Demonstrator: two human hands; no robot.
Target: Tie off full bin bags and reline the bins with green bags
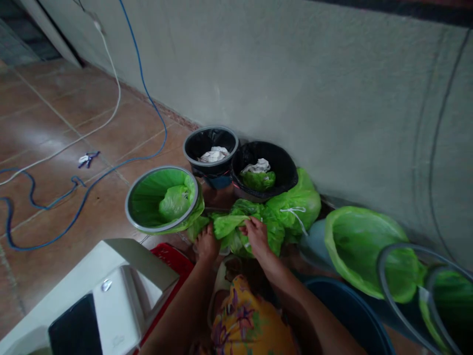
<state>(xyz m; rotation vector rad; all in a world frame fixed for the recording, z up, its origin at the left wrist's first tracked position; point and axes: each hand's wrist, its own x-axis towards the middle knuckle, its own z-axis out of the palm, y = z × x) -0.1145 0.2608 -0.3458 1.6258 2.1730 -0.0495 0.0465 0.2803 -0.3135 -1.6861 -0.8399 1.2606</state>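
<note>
Low over the floor, my right hand (256, 234) pinches the edge of a crumpled green plastic bag (231, 226) and pulls it out to the left. My left hand (207, 244) is closed on the bag's left part, close to the floor; its fingertips are partly hidden. Against the wall side of my right hand rests a filled green bag (306, 197) tied with white string. To the left of my hands stands a grey-rimmed bin (138, 222) with a green liner, holding a bundled green bag (175, 202).
Two black-lined bins, one grey-rimmed (190, 157) and one dark (286, 165), stand by the wall with crumpled white material inside. A green-lined bin (369, 256) and a blue tub (354, 305) are at right. A white appliance (121, 296) stands front left; a blue cable (84, 202) crosses the floor.
</note>
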